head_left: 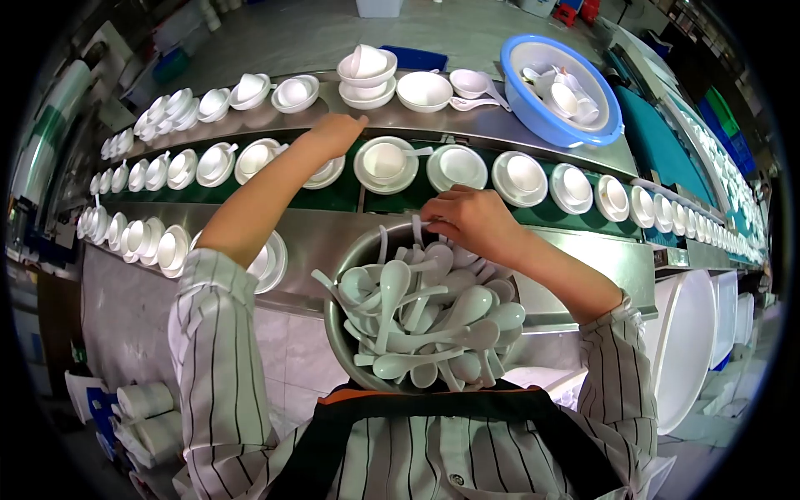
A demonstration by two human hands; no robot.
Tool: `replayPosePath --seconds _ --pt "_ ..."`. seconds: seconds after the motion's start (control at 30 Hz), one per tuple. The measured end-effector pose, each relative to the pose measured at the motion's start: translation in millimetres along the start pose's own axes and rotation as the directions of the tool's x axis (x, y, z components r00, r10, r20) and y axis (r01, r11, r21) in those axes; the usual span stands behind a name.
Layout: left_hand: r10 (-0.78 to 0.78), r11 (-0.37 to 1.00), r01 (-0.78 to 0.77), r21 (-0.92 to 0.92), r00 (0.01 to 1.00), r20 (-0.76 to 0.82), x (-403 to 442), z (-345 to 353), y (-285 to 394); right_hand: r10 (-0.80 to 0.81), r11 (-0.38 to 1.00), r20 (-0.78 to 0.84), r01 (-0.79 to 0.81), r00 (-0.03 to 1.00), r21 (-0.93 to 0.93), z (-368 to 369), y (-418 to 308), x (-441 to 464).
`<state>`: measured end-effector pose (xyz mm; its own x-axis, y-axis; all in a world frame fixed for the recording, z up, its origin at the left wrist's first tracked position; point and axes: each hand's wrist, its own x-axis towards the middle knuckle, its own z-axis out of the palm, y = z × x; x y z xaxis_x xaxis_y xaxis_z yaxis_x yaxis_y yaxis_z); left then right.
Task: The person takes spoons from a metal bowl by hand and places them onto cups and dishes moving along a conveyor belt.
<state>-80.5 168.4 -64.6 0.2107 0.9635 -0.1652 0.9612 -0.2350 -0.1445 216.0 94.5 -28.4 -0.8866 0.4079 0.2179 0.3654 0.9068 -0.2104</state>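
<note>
My left hand reaches over the green belt, above a bowl-and-saucer set that my forearm partly covers. Its fingers are mostly hidden behind the back of the hand, so what they hold, if anything, does not show. My right hand is curled at the far rim of a metal basin, with its fingertips closed at the upright handle of a white spoon. Heaped in the basin, close to my body, are many white soup spoons, handles pointing in all directions.
Saucers with small bowls line the green belt. Stacked bowls and a wide bowl stand on the metal counter behind it. A blue basin of dishes sits at the back right. More sets lie at front left.
</note>
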Motion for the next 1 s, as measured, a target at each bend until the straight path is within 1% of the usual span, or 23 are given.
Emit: replayPosePath --seconds 0.03,0.07,0.13,0.2,0.23,0.27,0.3,0.33,0.37,0.4,0.43,0.47,0.5,0.53,0.6,0.7,0.73,0.77,0.8,0.83,0.87,0.93,1.0 --pt "-0.004 0.999 0.003 -0.042 1.000 -0.026 -8.6 -11.1 6.0 0.018 0.993 -0.050 -0.012 0.999 0.114 -4.4 -1.0 0.9" --pt "-0.011 0.996 0.007 -0.084 0.999 -0.044 -20.9 -21.0 12.1 0.018 0.993 -0.046 -0.012 0.999 0.114 -2.7 -2.7 1.9" --pt "0.106 0.949 -0.112 -0.295 0.994 -0.037 -45.1 -41.6 26.9 0.014 0.992 -0.047 -0.008 0.999 0.122 5.8 -3.9 7.1" --pt "0.228 0.843 -0.203 -0.498 0.974 -0.010 -76.8 -64.1 54.7 -0.003 0.993 -0.027 0.006 1.000 0.115 13.5 2.8 11.2" --pt "0.293 0.785 -0.217 -0.580 0.955 0.039 -96.0 -67.4 68.8 0.006 0.993 -0.002 -0.005 1.000 0.114 12.8 3.5 12.8" --pt "0.352 0.751 -0.270 -0.602 0.936 0.020 -111.9 -67.6 81.7 0.014 0.994 0.023 -0.016 1.000 0.112 11.3 3.8 13.8" --pt "0.342 0.784 -0.282 -0.552 0.940 0.005 -123.5 -61.0 95.1 0.064 0.964 0.038 -0.071 0.997 0.254 6.0 4.5 13.9" --pt "0.424 0.823 -0.433 -0.368 0.899 -0.111 -129.9 -46.9 100.3 0.110 0.914 0.058 -0.123 0.992 0.387 -4.1 6.4 13.1" --pt "0.430 0.843 -0.449 -0.297 0.893 -0.131 -133.0 -37.3 103.2 0.151 0.844 0.083 -0.172 0.985 0.508 -14.8 10.0 13.2" --pt "0.436 0.858 -0.460 -0.228 0.887 -0.150 -134.5 -32.1 104.2 0.150 0.796 0.059 -0.156 0.987 0.585 -24.8 16.5 14.0" --pt "0.422 0.855 -0.451 -0.257 0.892 -0.162 -134.4 -33.5 101.0 0.298 0.709 -0.048 -0.188 0.953 0.680 -37.2 31.1 25.5" --pt "0.415 0.849 -0.445 -0.285 0.895 -0.162 -136.7 -37.5 95.9 0.313 0.703 -0.206 -0.080 0.927 0.707 -32.8 48.0 37.1" --pt "0.409 0.843 -0.440 -0.309 0.898 -0.162 -137.9 -40.3 93.1 0.414 0.758 -0.266 -0.168 0.871 0.630 -32.5 58.0 49.7" --pt "0.390 0.833 -0.427 -0.352 0.904 -0.174 -138.2 -41.0 92.8 0.407 0.831 -0.405 -0.148 0.818 0.537 -19.0 75.7 62.7" --pt "0.347 0.807 -0.398 -0.435 0.917 -0.197 -140.7 -41.7 94.6 0.437 0.849 -0.474 -0.176 0.765 0.499 16.0 103.1 83.5" --pt "0.162 0.790 -0.357 -0.498 0.906 -0.392 -141.9 -23.9 107.2 0.421 0.835 -0.413 -0.167 0.808 0.525 68.3 112.0 96.5" --pt "0.106 0.777 -0.326 -0.539 0.911 -0.399 -144.6 -21.3 112.9 0.455 0.775 -0.275 -0.225 0.847 0.590 78.7 109.6 94.5" --pt "0.050 0.760 -0.298 -0.578 0.913 -0.404 -147.0 -21.0 118.7 0.424 0.800 -0.214 -0.253 0.880 0.544 85.1 111.1 90.6" --pt "-0.006 0.740 -0.270 -0.616 0.913 -0.407 -149.4 -22.4 124.0 0.393 0.825 -0.149 -0.277 0.907 0.493 83.1 107.3 86.7" --pt "-0.040 0.742 -0.250 -0.622 0.910 -0.413 -151.8 -23.4 128.2 0.322 0.879 -0.217 -0.206 0.922 0.429 80.7 103.0 83.8" --pt "-0.081 0.719 -0.254 -0.647 0.894 -0.441 -155.1 -25.8 132.0 0.342 0.894 -0.217 -0.245 0.914 0.375 75.6 100.3 76.7" --pt "-0.167 0.673 -0.266 -0.690 0.854 -0.493 -160.9 -35.7 136.3 0.315 0.863 -0.187 -0.199 0.931 0.465 44.7 84.8 58.5" --pt "-0.248 0.619 -0.257 -0.742 0.833 -0.494 -161.9 -64.9 131.0 0.215 0.892 0.043 -0.214 0.976 0.399 0.5 51.7 32.9"
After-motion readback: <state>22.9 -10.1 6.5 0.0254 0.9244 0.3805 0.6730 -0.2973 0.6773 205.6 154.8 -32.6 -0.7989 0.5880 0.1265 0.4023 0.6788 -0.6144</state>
